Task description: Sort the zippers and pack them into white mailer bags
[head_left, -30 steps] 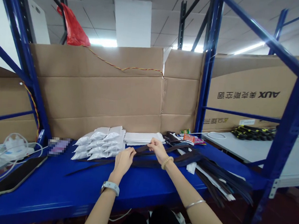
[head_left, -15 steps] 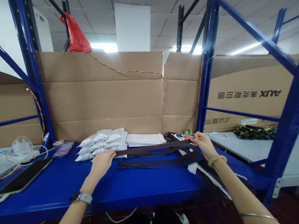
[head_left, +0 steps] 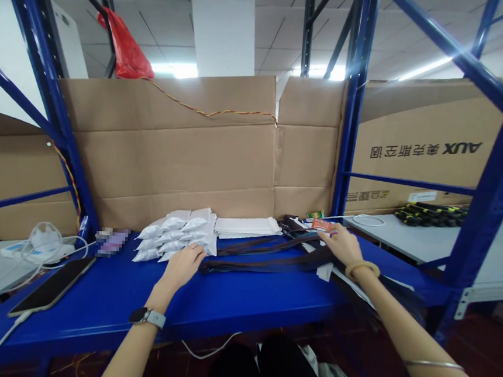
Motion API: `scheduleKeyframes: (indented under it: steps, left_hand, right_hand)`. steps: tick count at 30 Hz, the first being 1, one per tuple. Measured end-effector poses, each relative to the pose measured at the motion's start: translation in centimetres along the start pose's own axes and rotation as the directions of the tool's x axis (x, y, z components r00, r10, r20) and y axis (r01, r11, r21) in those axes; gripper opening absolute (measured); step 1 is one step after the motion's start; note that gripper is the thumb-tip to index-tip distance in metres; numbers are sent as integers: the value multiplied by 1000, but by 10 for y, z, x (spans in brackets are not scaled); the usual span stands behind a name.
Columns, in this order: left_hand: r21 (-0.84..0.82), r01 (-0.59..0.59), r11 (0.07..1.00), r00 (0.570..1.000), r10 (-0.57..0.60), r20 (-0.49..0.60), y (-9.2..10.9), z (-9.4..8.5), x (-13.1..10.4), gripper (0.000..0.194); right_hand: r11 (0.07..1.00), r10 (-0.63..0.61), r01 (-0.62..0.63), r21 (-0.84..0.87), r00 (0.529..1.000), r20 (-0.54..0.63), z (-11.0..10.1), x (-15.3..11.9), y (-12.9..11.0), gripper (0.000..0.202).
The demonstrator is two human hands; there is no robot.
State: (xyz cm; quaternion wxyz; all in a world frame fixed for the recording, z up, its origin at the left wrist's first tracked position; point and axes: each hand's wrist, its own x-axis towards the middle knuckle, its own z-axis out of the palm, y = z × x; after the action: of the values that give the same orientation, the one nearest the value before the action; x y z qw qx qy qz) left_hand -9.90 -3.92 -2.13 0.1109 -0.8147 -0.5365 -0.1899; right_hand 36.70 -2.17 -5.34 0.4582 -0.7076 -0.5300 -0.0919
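My left hand (head_left: 184, 265) is over the blue shelf (head_left: 241, 305), just in front of a stack of white packets (head_left: 177, 232) and by the left ends of long dark strips (head_left: 262, 264). Its fingers point forward, close together; whether they touch a strip is unclear. My right hand (head_left: 340, 243) is at the right part of the strips, bent down over them beside an orange packet (head_left: 321, 224). What its fingertips touch is hard to make out. Flat white sheets or bags (head_left: 248, 227) lie behind the strips.
A phone (head_left: 53, 285) with a white cable lies at the left, near a power strip (head_left: 37, 246). Cardboard (head_left: 193, 154) stands along the back. Blue uprights (head_left: 353, 103) rise at both sides. Black and yellow items (head_left: 431, 216) lie on a grey table at the right.
The dark strip that was stretched between my hands is down among the others. My left hand has moved slightly right, and the view has shifted a little.
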Motion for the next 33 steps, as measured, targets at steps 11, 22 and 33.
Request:
scheduleKeyframes:
  steps: [11,22,33]
  left_hand:
    - [-68,106,992,994,-108,-24,61,51,48,33]
    - [-284,113,952,983,-150,-110,36,65,48,22]
    - [-574,-42,818,959,-128,-252,39,61,49,22]
  right_hand:
    - [910,-408,344,231,838,363,111,-69,-174,26]
    - [879,-456,361,312,829,324,108,-91,-186,16]
    - [813,-539,380,440,778,323,108,-96,-195,21]
